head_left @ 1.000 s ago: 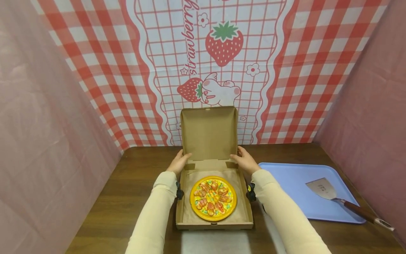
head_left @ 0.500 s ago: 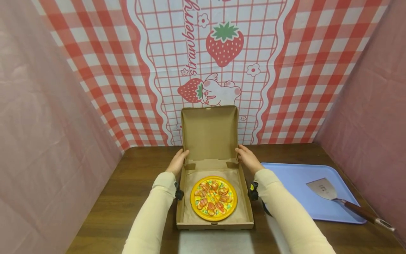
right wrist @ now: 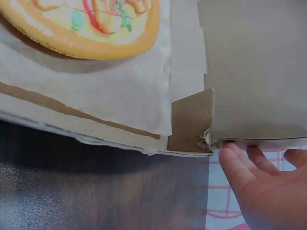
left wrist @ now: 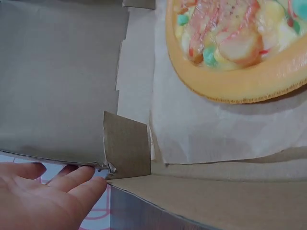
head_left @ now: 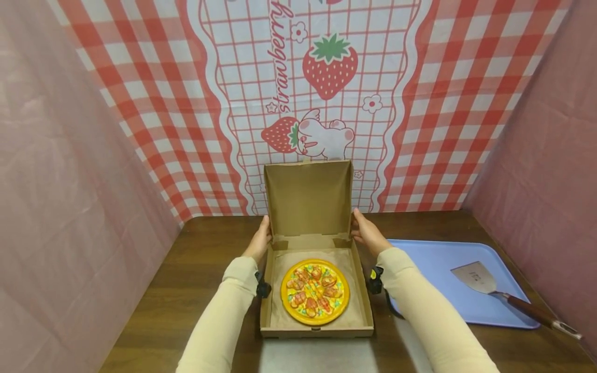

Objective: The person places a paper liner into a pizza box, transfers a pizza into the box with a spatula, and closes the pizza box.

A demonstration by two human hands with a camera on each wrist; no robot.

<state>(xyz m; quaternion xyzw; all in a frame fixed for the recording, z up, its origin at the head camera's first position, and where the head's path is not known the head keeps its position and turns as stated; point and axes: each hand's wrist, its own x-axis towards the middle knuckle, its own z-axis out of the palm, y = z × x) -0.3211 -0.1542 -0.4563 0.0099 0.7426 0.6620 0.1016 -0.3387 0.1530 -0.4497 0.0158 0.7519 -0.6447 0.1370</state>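
Observation:
An uncovered cardboard pizza box (head_left: 289, 327) stands on the table, its lid (head_left: 309, 199) raised upright at the back. Inside, on brown paper (left wrist: 201, 134), lies a round toy-like pizza (head_left: 315, 291) with a yellow-orange crust. My left hand (head_left: 259, 241) is at the lid's lower left edge by the hinge; in the left wrist view its extended fingertips touch the outside of the cardboard corner. On the opposite side my right hand (head_left: 369, 234) has its fingertips against the lid's lower right edge, fingers loosely extended. Neither hand curls round the cardboard.
At the right, a blue tray (head_left: 429, 259) lies partly behind the right forearm. Across it rests a pizza server (head_left: 475, 277), its wooden handle overhanging the tray's edge. A strawberry-print checked cloth (head_left: 331, 67) hangs close behind the lid. Pink cloths (head_left: 70, 207) flank the table (head_left: 168, 290).
Both thumbs have left the inside of the lid, and the hands have drawn slightly outward to its side edges. The lid now leans a little more forward. Pizza, tray and server have stayed put.

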